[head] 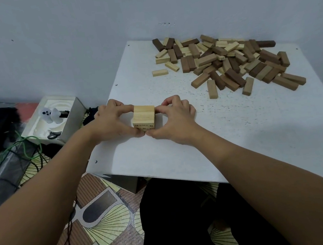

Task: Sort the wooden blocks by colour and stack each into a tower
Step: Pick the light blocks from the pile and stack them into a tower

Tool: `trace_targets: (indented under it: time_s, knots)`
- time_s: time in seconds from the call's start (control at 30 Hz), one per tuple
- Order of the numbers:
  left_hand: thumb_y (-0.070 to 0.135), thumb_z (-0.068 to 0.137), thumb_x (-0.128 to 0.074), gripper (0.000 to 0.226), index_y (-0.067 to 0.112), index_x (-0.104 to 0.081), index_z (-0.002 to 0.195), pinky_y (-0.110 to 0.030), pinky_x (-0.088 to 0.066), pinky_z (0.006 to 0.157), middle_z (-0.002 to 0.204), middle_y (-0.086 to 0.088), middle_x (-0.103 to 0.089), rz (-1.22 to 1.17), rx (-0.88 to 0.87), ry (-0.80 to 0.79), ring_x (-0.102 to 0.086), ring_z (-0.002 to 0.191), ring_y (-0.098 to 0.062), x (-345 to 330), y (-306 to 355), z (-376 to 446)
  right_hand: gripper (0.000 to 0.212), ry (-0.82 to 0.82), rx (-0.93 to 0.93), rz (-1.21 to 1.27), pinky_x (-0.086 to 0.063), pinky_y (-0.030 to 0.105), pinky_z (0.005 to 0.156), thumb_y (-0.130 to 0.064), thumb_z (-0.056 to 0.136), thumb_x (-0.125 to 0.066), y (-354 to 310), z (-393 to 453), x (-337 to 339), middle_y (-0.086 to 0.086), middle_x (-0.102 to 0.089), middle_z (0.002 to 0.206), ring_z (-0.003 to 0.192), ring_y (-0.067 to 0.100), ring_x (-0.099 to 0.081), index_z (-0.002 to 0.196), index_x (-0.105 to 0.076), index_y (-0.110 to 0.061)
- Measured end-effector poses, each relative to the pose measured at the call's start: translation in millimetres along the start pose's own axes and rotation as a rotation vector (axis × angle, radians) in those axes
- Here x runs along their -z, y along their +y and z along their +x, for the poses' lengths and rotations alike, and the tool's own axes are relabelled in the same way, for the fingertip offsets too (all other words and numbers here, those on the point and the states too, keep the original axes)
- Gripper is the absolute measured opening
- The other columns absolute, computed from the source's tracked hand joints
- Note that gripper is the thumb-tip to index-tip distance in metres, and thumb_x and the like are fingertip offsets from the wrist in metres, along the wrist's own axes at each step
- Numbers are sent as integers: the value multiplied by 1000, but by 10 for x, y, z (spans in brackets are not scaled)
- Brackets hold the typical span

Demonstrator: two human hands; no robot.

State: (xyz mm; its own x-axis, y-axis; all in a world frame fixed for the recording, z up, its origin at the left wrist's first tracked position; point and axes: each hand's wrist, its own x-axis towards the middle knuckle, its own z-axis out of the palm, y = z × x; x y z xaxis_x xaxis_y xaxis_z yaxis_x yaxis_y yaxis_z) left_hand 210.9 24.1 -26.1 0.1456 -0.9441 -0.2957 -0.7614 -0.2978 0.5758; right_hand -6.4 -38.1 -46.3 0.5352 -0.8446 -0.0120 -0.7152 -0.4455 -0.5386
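where scissors (54, 135) lie, open box (70, 120)

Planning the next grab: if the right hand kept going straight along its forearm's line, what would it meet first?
The right hand already touches the pale tower; it points up-left, so the tower blocks it first.

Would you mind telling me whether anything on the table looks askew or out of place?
The pale tower between the left hand and right hand looks square. The pile of blocks at the far right is still jumbled, light and dark mixed, some lying across others.
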Motion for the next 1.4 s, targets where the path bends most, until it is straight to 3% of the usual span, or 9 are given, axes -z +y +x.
trace_targets:
  time_s: [0.37,0.5,0.6,0.73,0.87,1.0,1.1,1.17,1.4]
  knots:
    - [77,39,-75,91,64,-56,127,-31,-18,101,122,15,-39,-30,40,-11,-23,123,-17,-9,11,-29,70,-8,-15,48,-19,31,106,-71,68,-78,27,-62,10,-12,-33,121,119,14,-27,131,-55,-52]
    - [61,49,-94,101,70,-45,136,-37,-20,108,128,16,-40,-93,4,-94,-23,130,-15,60,-14,-76,90,-59,-24,101,-21,35,114,-64,67,-82,10,-96,77,-11,-31,130,126,15,-25,146,-41,-52]
    - [53,44,-96,119,53,-42,150,-36,-31,115,142,14,-47,-431,-33,-149,-36,140,-11,152,-64,-169,106,-104,-34,246,-23,38,117,-64,67,-85,37,-163,162,-11,-28,143,137,15,-22,155,-27,-50]
    - [55,60,-66,85,31,-59,142,-35,-19,118,144,10,-60,-954,12,231,-43,141,-2,78,138,-196,82,-16,-38,575,-17,42,125,-58,96,-59,-16,-268,136,-13,-21,162,152,6,-13,163,-17,-35]
    - [63,92,-41,77,19,-46,155,-34,-18,127,154,6,-53,-1144,-33,349,-41,145,-2,-125,465,-228,78,77,-133,981,-18,9,112,-54,96,-40,-281,-384,-2,-19,-11,169,150,-8,-12,165,-10,-33]
    - [80,90,-28,91,22,-37,160,-39,-11,129,161,9,-43,-1097,-2,333,-32,150,-1,-267,639,-243,67,79,-172,1135,-23,-10,89,-47,108,-34,-484,-420,-141,-15,-6,170,149,-7,-14,165,-4,-30]
    - [86,83,-23,98,26,-40,159,-39,-10,128,159,12,-47,-1106,13,324,-34,148,1,-320,654,-249,80,78,-199,1146,-12,18,124,-61,95,-35,-551,-411,-247,-19,-3,170,155,-1,-2,164,-4,-34]
    - [88,81,-21,100,28,-42,158,-38,-9,127,156,13,-49,-1118,25,327,-34,149,0,-346,649,-251,94,47,-228,1132,0,40,130,-72,81,-35,-560,-393,-318,-21,-3,170,157,3,5,163,-4,-39]
    - [87,85,-21,95,27,-47,154,-38,-23,121,152,9,-55,-1128,32,328,-43,143,-3,-417,655,-242,97,9,-232,1144,2,43,129,-76,77,-32,-571,-348,-384,-18,-8,171,157,3,5,164,-6,-41]
